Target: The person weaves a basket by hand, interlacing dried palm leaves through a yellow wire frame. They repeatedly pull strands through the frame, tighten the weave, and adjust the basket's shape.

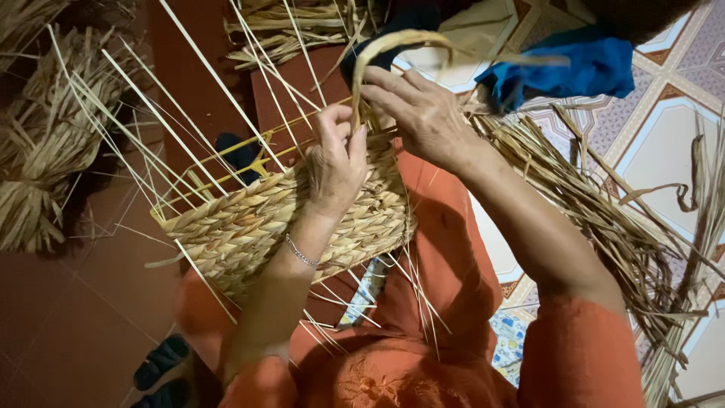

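The left hand (pixel 336 162) presses closed fingers against the top edge of the woven basket (pixel 264 227), while the right hand (pixel 419 113) pinches a looped straw strand (pixel 393 41) there.

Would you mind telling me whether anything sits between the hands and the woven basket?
Nothing visible does. The left hand already rests on the basket at its upper edge, and the right hand grips the looped strand rising from that edge.
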